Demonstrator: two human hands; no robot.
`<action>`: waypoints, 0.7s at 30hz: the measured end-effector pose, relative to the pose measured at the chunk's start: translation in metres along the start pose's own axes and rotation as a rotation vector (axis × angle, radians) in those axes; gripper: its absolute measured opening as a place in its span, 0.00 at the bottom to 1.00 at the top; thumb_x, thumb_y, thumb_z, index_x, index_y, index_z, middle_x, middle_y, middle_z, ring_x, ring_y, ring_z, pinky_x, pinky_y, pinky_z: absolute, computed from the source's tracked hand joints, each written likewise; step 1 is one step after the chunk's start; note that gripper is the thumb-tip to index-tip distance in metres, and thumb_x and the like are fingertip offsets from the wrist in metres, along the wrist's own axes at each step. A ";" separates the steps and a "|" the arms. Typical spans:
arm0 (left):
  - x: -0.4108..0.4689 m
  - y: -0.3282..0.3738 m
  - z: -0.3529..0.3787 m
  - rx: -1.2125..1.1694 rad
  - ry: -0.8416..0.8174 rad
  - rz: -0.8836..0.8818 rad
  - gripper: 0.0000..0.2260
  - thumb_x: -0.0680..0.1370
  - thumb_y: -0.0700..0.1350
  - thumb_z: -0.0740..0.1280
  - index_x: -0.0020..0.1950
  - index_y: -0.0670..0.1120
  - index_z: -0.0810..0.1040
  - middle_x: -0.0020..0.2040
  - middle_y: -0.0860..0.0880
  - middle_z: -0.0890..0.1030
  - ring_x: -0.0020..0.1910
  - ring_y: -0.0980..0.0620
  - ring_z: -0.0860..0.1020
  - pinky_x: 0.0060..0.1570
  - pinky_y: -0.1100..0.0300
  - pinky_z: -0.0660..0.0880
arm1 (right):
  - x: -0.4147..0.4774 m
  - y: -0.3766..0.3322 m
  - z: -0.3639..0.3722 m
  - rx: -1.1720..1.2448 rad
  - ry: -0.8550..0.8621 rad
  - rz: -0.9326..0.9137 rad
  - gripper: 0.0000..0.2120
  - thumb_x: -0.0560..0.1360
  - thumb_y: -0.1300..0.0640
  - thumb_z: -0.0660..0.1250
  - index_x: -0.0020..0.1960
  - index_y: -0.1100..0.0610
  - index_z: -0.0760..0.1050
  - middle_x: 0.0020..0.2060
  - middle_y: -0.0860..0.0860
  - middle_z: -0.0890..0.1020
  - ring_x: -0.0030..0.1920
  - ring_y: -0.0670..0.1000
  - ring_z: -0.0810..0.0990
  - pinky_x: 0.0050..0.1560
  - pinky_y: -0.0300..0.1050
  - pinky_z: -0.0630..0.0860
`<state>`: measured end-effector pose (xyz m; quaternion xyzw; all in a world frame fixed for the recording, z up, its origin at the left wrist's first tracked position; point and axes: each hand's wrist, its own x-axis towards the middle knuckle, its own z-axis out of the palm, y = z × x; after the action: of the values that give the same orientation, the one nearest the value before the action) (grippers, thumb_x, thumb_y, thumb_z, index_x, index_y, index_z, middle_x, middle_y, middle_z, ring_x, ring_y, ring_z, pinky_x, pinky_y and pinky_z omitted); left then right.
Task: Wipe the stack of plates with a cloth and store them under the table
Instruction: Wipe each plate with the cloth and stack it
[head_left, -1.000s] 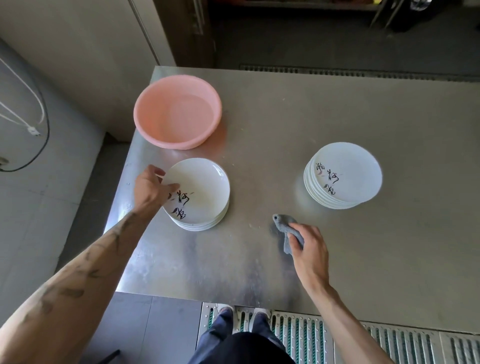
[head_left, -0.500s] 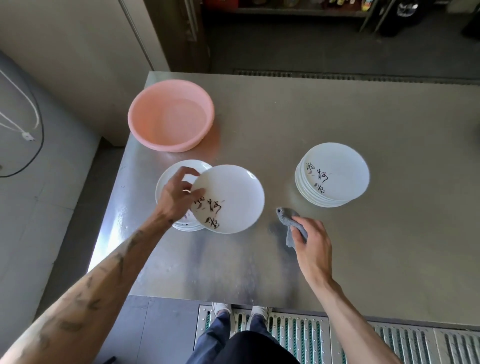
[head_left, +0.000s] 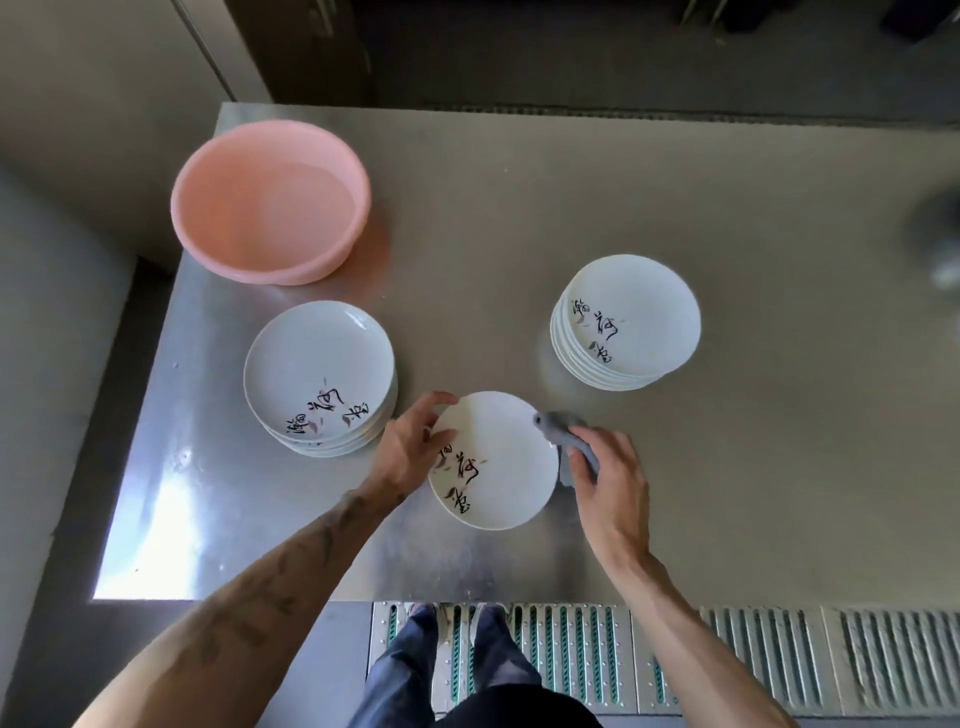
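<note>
A single white plate with black brush lettering is held over the steel table, near its front edge. My left hand grips this plate by its left rim. My right hand holds a grey cloth against the plate's right rim. A stack of matching plates stands to the left of the held plate. A second stack of plates stands behind and to the right.
A pink plastic basin sits at the table's back left corner. A blurred dark object lies at the right edge. A metal floor grate runs below the table's front edge, with my feet on it.
My left hand lifted the top plate off the left stack and carried it right, to the table's front middle. My right hand brought the cloth to the plate's right rim.
</note>
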<state>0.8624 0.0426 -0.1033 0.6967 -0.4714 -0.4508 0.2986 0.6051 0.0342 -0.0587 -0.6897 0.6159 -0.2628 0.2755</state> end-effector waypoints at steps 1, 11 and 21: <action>0.000 -0.004 0.004 -0.011 0.003 -0.009 0.16 0.79 0.34 0.69 0.63 0.50 0.76 0.45 0.46 0.83 0.41 0.44 0.82 0.34 0.66 0.77 | -0.002 -0.002 0.008 0.002 -0.035 -0.022 0.21 0.78 0.59 0.66 0.62 0.35 0.73 0.54 0.27 0.73 0.53 0.40 0.75 0.55 0.24 0.68; -0.015 -0.035 0.004 0.612 -0.141 0.228 0.55 0.66 0.69 0.77 0.84 0.45 0.57 0.80 0.47 0.64 0.77 0.45 0.62 0.77 0.46 0.59 | -0.008 0.004 0.071 -0.302 -0.173 0.013 0.16 0.79 0.57 0.69 0.66 0.57 0.79 0.59 0.54 0.75 0.55 0.58 0.74 0.58 0.57 0.76; -0.019 -0.049 0.003 0.603 -0.144 0.301 0.57 0.67 0.71 0.75 0.84 0.44 0.53 0.83 0.48 0.60 0.83 0.49 0.55 0.80 0.46 0.53 | -0.007 -0.015 0.113 -0.306 -0.361 -0.325 0.14 0.82 0.48 0.61 0.65 0.47 0.76 0.63 0.51 0.72 0.57 0.54 0.73 0.60 0.51 0.74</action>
<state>0.8755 0.0785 -0.1389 0.6427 -0.7007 -0.2900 0.1085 0.6940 0.0488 -0.1287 -0.8487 0.4706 -0.0805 0.2276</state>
